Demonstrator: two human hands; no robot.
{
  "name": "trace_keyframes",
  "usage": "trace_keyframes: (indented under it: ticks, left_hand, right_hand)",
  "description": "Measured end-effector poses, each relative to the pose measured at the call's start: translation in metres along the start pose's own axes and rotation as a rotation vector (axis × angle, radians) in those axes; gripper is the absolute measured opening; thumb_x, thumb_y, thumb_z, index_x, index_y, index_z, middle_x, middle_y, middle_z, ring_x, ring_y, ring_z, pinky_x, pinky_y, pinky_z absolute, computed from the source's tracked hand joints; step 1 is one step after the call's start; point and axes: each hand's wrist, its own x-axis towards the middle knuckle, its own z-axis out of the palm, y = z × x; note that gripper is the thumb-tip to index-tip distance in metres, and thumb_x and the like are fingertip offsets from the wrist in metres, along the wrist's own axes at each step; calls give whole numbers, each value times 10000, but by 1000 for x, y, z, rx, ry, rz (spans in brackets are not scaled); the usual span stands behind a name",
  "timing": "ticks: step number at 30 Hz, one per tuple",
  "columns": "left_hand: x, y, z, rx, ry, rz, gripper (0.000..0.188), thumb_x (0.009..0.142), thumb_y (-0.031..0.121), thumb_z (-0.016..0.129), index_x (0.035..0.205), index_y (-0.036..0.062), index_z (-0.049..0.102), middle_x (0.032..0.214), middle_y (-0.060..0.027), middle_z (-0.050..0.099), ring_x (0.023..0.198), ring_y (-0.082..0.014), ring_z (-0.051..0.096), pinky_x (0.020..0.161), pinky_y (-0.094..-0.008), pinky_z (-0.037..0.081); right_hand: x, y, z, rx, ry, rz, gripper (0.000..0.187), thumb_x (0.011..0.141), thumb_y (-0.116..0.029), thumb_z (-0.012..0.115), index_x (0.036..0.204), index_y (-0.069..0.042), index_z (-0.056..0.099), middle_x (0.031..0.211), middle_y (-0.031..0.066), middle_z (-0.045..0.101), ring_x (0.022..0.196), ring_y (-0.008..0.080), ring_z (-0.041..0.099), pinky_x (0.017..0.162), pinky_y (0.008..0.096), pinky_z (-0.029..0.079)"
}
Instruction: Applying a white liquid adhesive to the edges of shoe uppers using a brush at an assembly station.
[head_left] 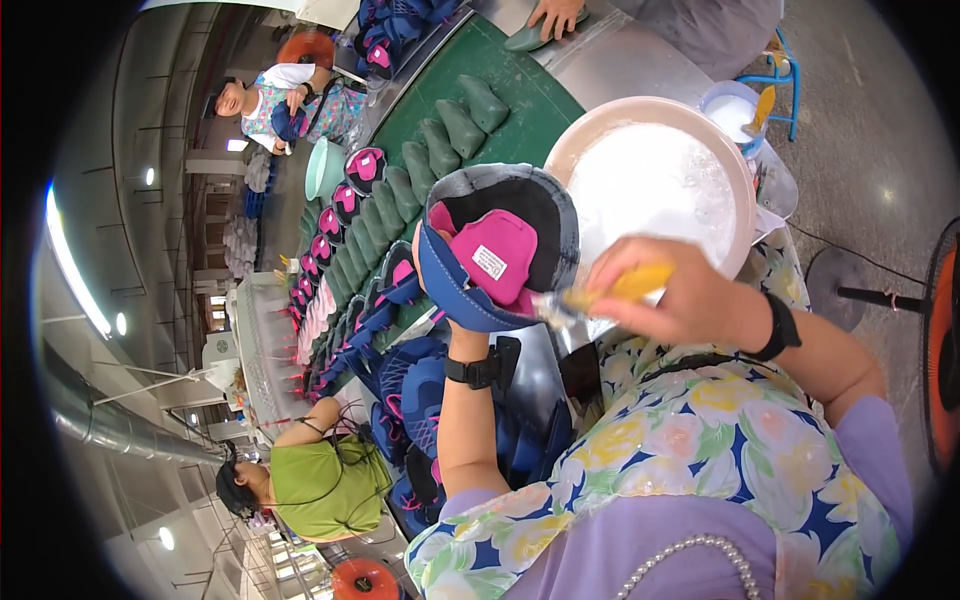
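Note:
My left hand (466, 343) grips a blue shoe upper (468, 296) from behind and below; most of its fingers are hidden. The upper's opening faces me, with a dark lining and a bright pink insole or tongue (492, 250) bearing a white label. In my right hand (690, 300) is a brush with a yellow handle (640, 281). Its blurred bristles touch or nearly touch the lower right rim of the upper. Close behind that hand stands a wide pale pink basin (744, 195) holding a white substance, liquid or paste.
Green shoe lasts (462, 128) and pink-lined uppers (365, 165) line a green belt (530, 85). Blue shoe uppers (410, 390) pile beside my left forearm. A small tub (720, 98) holds another yellow-handled brush. Co-workers stand at left; another's hand (556, 15) touches a last. An orange fan (942, 340) stands right.

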Motion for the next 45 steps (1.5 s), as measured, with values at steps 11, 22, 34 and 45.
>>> trace_keyframes:
  ticks: [11, 22, 34, 45]
  left_hand:
    - [19, -27, -57, 633, 51, 37, 234, 992, 91, 514, 1189, 11, 612, 1039, -58, 671, 930, -125, 625, 842, -277, 498]
    - [72, -141, -211, 579, 438, -456, 569, 910, 23, 473, 1470, 61, 376, 1139, -115, 624, 972, -229, 620, 804, -346, 521]
    - [7, 119, -94, 497, -176, -540, 381, 1016, 252, 576, 1332, 40, 574, 1138, -94, 698, 1021, -146, 669, 865, -293, 526]
    - [-96, 9, 51, 1073, -222, 43, 770, 761, 428, 798, 1356, 22, 526, 1351, -250, 523, 1271, -443, 470, 1038, -510, 403]
  right_hand:
    - [18, 43, -83, -435, 109, 237, 102, 910, -58, 690, 948, -7, 610, 903, 66, 642, 825, 128, 624, 725, 241, 478]
    - [18, 47, -86, -266, 35, 576, 111, 955, -78, 651, 1019, -22, 581, 982, 52, 602, 878, 104, 601, 778, 240, 492]
    - [27, 54, -75, -307, -41, 579, 97, 978, -99, 636, 1019, -23, 592, 963, 39, 642, 840, 81, 597, 727, 211, 484]
    - [10, 17, -47, -221, -168, 495, 151, 918, -109, 698, 995, -32, 593, 897, 9, 619, 813, 85, 600, 730, 221, 483]
